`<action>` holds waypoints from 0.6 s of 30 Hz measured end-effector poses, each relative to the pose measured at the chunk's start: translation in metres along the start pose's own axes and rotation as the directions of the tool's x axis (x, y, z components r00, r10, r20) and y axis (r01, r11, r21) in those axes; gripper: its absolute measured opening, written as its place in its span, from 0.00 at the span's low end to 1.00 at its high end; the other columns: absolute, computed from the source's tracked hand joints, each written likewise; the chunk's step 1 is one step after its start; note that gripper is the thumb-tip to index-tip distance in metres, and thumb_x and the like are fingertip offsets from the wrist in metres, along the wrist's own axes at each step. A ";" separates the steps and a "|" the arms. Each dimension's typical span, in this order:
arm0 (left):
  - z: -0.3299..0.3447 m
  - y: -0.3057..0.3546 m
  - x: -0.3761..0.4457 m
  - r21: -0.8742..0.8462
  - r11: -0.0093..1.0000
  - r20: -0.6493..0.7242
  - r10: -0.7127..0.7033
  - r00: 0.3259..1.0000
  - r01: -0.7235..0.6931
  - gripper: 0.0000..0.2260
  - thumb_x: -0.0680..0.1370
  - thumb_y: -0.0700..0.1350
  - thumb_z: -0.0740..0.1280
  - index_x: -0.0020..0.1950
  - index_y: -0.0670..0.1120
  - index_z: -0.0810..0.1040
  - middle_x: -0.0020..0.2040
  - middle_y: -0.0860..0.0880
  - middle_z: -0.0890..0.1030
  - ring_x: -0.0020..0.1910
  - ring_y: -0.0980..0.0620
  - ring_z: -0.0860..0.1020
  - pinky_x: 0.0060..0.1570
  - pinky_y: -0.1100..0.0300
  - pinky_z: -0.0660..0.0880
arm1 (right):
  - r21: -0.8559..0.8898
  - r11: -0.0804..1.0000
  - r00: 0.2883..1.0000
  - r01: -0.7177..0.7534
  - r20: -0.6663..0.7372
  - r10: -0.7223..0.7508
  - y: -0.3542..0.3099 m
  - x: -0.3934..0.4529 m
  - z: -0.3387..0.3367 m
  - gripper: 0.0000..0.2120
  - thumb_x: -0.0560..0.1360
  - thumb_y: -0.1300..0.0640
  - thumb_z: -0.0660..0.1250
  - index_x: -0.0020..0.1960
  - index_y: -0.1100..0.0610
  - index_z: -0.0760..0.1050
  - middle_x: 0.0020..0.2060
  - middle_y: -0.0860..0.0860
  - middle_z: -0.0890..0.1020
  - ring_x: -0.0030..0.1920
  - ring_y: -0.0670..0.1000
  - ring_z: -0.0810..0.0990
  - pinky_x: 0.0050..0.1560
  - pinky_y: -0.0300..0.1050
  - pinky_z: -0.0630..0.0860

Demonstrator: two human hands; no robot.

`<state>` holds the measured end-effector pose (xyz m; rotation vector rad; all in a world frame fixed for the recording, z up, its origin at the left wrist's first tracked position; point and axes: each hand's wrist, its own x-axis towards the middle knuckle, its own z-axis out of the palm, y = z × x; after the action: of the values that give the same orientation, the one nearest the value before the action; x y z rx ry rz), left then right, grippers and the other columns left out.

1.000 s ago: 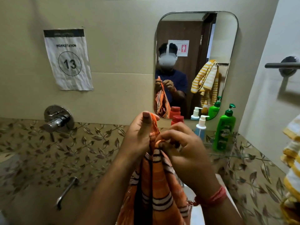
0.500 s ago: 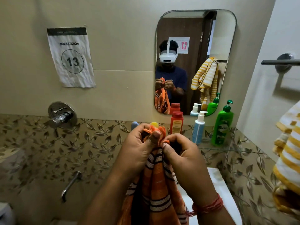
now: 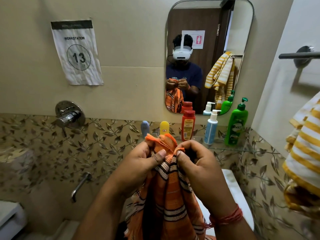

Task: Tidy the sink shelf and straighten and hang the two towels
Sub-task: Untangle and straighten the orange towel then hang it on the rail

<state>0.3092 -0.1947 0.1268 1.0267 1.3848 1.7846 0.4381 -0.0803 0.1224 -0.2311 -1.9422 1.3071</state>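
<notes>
An orange towel (image 3: 171,196) with black and white stripes hangs bunched in front of me. My left hand (image 3: 138,163) and my right hand (image 3: 199,163) each pinch its fringed top edge, close together. A yellow-and-white striped towel (image 3: 304,153) hangs crumpled at the right edge, below a metal towel bar (image 3: 297,55). On the glass sink shelf (image 3: 223,148) stand a blue tube (image 3: 145,127), a yellow bottle (image 3: 164,127), a red bottle (image 3: 188,124), a white-and-blue pump bottle (image 3: 211,127) and a green pump bottle (image 3: 236,123).
A mirror (image 3: 242,40) hangs above the shelf. A white sink (image 3: 233,191) rim shows behind my right forearm. On the left wall are a chrome valve (image 3: 69,116), a spout (image 3: 80,186) and a paper sign (image 3: 76,52). A white fixture (image 3: 10,220) sits bottom left.
Both hands have lowered with the towel's top edge, uncovering the bottles on the shelf. The view has tilted down slightly, and my fingers have shifted along the fringe.
</notes>
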 end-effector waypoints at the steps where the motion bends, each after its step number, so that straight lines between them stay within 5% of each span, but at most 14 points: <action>1: 0.001 -0.001 0.000 -0.002 1.000 -0.026 0.026 0.999 -0.026 0.15 0.75 0.42 0.68 0.61 0.42 0.77 0.53 0.42 0.85 0.55 0.43 0.83 0.52 0.50 0.79 | 0.006 1.000 1.000 -0.001 0.001 0.001 0.000 -0.001 -0.001 0.04 0.76 0.55 0.66 0.44 0.51 0.78 0.37 0.49 0.80 0.39 0.47 0.79 0.40 0.43 0.75; 6: 0.008 0.001 -0.005 0.102 0.986 -0.099 0.145 0.984 -0.135 0.07 0.73 0.45 0.70 0.50 0.49 0.80 0.49 0.47 0.86 0.50 0.48 0.84 0.47 0.56 0.80 | 0.025 1.000 0.999 -0.005 0.036 0.004 0.000 -0.005 -0.001 0.04 0.74 0.53 0.65 0.44 0.50 0.78 0.35 0.46 0.79 0.37 0.45 0.77 0.39 0.40 0.73; 9: 0.006 0.003 -0.008 0.100 0.985 -0.031 0.146 0.989 -0.143 0.03 0.74 0.45 0.71 0.46 0.49 0.80 0.53 0.43 0.84 0.54 0.44 0.83 0.50 0.50 0.81 | 0.048 0.999 0.997 -0.011 0.073 0.008 -0.002 -0.005 -0.001 0.04 0.74 0.53 0.64 0.43 0.50 0.77 0.33 0.46 0.77 0.35 0.44 0.76 0.37 0.40 0.72; 14: -0.001 0.007 -0.011 -0.017 0.999 0.157 0.034 0.987 -0.032 0.13 0.69 0.50 0.79 0.47 0.47 0.80 0.45 0.45 0.81 0.46 0.48 0.80 0.47 0.55 0.79 | 0.055 0.998 0.983 -0.011 0.183 0.001 -0.004 -0.006 -0.004 0.04 0.75 0.54 0.63 0.43 0.50 0.76 0.32 0.45 0.75 0.33 0.44 0.73 0.34 0.40 0.70; 18: -0.002 0.007 -0.010 -0.040 0.999 0.152 0.003 0.988 0.003 0.15 0.68 0.50 0.79 0.49 0.44 0.82 0.46 0.43 0.82 0.47 0.45 0.81 0.47 0.53 0.80 | 0.084 0.996 0.971 -0.015 0.239 -0.006 -0.004 -0.004 -0.007 0.03 0.75 0.54 0.64 0.44 0.51 0.76 0.33 0.48 0.75 0.33 0.47 0.73 0.33 0.44 0.70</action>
<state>0.3121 -0.2059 0.1319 1.1165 1.2514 1.6901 0.4466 -0.0790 0.1249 -0.0363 -2.0783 1.4742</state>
